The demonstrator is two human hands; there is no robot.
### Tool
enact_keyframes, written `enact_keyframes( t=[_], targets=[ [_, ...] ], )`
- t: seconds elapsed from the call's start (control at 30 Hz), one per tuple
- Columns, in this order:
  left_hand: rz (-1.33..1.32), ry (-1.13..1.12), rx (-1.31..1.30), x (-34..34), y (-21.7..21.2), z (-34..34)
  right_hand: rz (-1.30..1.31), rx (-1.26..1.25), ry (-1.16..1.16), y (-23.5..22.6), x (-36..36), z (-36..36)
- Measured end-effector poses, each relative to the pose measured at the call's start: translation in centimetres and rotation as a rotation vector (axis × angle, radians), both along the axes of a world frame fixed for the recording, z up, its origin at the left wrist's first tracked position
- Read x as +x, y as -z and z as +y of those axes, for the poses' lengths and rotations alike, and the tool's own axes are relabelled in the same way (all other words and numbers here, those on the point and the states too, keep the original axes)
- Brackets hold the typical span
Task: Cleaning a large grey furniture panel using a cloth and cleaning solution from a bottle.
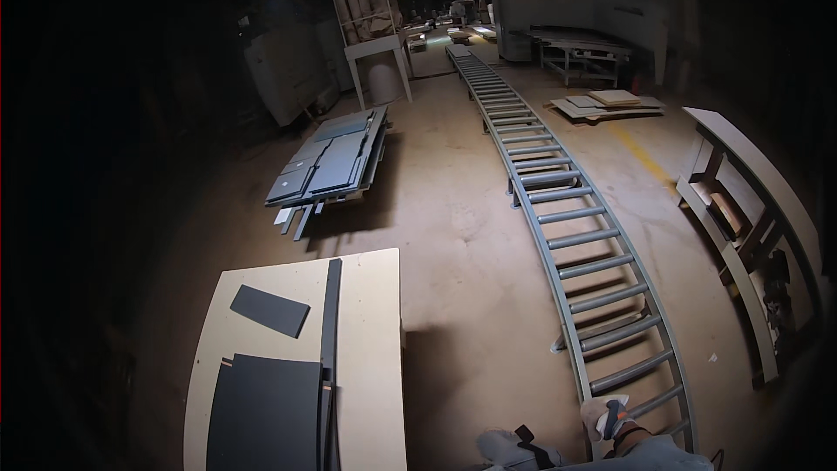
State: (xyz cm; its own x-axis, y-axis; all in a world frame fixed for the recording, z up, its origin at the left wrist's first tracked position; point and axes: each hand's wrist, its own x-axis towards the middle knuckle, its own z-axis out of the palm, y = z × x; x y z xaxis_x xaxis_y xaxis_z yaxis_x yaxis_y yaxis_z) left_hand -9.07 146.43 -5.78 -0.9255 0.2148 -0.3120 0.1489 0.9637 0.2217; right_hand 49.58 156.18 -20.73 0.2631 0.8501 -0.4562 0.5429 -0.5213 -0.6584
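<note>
My right hand, apparently in a pale glove with a dark and orange patch, is at the bottom of the view. It appears over the near left rail of a long grey roller conveyor; whether it touches the rail I cannot tell. Its fingers are too small and indistinct to read. My left hand does not show; left of the right hand there is only grey cloth with a black strap. To the left, a pale board surface bears a large dark panel, a smaller dark piece and a long dark strip.
A stack of grey panels lies low at the left, with strips jutting out. Pale boards lie on the floor right of the conveyor. A wooden frame or bench stands at the right. A metal-framed machine rises at the back.
</note>
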Motion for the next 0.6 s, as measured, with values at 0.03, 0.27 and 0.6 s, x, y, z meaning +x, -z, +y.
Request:
enact_keyframes(
  t=[0.03, 0.27, 0.6],
  targets=[
    [-0.023, -0.028, 0.044, 0.7, -0.5, 0.6, -0.045, 0.016, -0.036, -0.6, 0.8, 0.0],
    [-0.284, -0.403, 0.401, 4.1, -3.3, -1.0, 0.230, 0.091, 0.076, -2.4, -2.2, 3.1],
    [-0.213, -0.060, 0.352, -5.0, 14.2, -7.5, 0.382, 0.202, -0.064, 0.5, -2.6, 6.9]
  ],
)
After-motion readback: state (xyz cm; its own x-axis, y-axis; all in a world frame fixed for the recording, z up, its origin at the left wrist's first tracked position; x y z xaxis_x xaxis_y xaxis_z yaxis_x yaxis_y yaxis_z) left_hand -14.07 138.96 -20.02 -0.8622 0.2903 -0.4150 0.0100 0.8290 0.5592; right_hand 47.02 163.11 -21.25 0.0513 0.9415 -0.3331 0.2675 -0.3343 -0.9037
